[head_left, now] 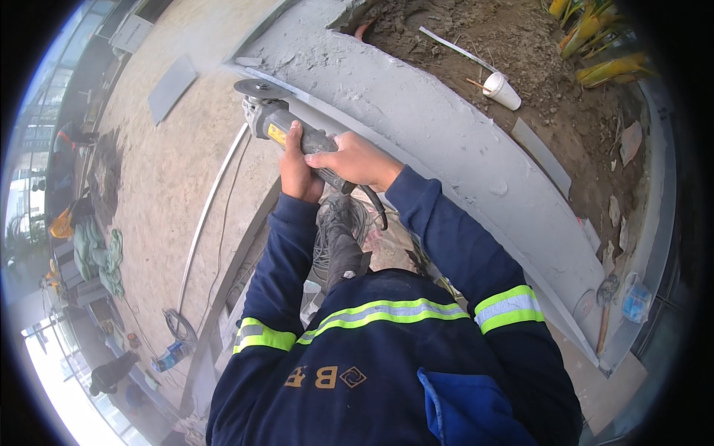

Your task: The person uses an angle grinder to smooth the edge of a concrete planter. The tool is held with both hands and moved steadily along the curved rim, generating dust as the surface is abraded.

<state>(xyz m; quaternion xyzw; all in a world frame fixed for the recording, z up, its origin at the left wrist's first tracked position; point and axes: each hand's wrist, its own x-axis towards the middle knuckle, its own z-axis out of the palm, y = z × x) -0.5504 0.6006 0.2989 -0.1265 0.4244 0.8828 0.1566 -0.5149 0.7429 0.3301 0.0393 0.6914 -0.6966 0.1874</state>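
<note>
Grinder [313, 139] (grey) in both hands [299, 175] [360, 159]

The grey-and-black angle grinder [318, 141] bears a yellow label [277, 134], too small to read. Below the grinder, gold block letters [326, 377] and a gold diamond-shaped emblem [353, 377] mark the navy cloth jacket [357, 338]. Left of the grinder, a white rectangular board [132, 33] carries blurred print.

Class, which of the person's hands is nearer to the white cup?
Right. The right hand, on the grinder, is left of and below the cup in the picture; the left hand grips farther left.
</note>
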